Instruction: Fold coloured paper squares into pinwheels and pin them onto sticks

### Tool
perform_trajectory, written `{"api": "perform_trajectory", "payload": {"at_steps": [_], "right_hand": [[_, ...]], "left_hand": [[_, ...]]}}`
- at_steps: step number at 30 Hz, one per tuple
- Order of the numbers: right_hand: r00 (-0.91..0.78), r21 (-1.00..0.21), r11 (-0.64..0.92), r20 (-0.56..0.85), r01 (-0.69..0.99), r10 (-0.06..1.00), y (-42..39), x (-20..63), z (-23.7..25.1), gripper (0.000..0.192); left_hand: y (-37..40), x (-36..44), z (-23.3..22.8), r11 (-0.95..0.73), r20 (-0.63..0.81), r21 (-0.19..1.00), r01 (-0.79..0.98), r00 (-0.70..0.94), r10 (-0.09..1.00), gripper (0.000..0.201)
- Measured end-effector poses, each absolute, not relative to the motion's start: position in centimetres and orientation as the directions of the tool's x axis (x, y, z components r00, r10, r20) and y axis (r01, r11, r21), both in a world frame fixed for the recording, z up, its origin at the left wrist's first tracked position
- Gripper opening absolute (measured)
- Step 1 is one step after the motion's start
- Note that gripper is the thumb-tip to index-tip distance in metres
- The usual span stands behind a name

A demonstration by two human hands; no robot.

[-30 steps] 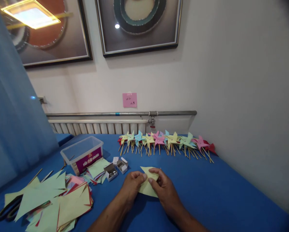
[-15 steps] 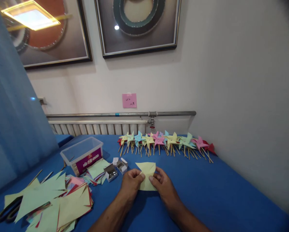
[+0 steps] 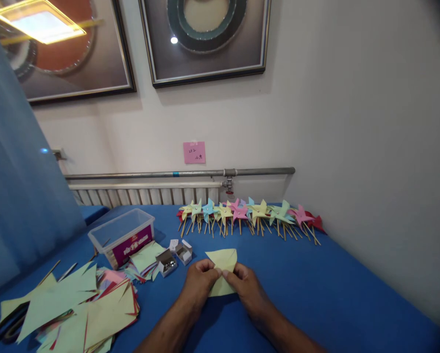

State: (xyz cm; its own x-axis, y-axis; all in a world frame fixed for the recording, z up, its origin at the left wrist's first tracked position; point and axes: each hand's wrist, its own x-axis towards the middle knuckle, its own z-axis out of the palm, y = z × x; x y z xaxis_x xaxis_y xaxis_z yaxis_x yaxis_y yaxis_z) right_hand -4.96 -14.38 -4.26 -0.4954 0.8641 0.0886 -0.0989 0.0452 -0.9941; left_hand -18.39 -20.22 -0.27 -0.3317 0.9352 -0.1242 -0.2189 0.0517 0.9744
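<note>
A pale yellow paper square (image 3: 222, 261) with cut corners lies on the blue table (image 3: 333, 284) in front of me. My left hand (image 3: 199, 282) pinches its left side and my right hand (image 3: 247, 287) pinches its right side, fingertips meeting near the paper's middle. One flap looks bent inward between my thumbs. The lower part of the paper is hidden under my fingers.
A row of several finished paper pinwheels (image 3: 247, 215) on sticks lies along the back wall. Left of my hands sit two small open boxes (image 3: 174, 257), a clear plastic tub (image 3: 122, 235), stacks of coloured paper (image 3: 72, 304) and black scissors (image 3: 2, 328).
The paper has turned and lifted slightly between my fingers, and my fingertips have closed in toward its centre. The view has shifted a little to the right.
</note>
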Motion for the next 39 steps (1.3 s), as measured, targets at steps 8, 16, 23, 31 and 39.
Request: {"api": "perform_trajectory", "payload": {"at_steps": [8, 16, 23, 31, 39], "right_hand": [[-0.438, -0.991, 0.02, 0.078, -0.135, 0.895, -14.4, -5.3, -3.7, 0.047], [-0.485, -0.974, -0.129, -0.024, -0.184, 0.874, -13.9, -4.9, -3.4, 0.045], [-0.436, -0.955, -0.24, -0.143, -0.177, 0.889, -13.8, -4.4, -2.7, 0.039], [-0.472, -0.947, -0.292, -0.197, -0.136, 0.859, -13.9, -3.8, -2.1, 0.04], [-0.448, -0.96, -0.241, -0.154, -0.142, 0.881, -13.9, -4.1, -2.5, 0.032]], "left_hand": [[-20.2, -18.1, -0.5, 0.061, -0.122, 0.98, -0.191, -0.323, 0.939, 0.036], [-20.4, -19.3, -0.4, -0.068, 0.118, 0.987, 0.145, -0.37, 0.921, 0.02], [-22.6, -19.5, 1.6, -0.408, 0.53, 0.617, 0.673, 0.028, 0.848, 0.02], [-22.4, -19.9, 0.3, -0.389, 0.472, 0.443, 0.808, 0.158, 0.867, 0.043], [-22.4, -19.5, 0.5, -0.397, 0.448, 0.546, 0.738, 0.143, 0.883, 0.033]]}}
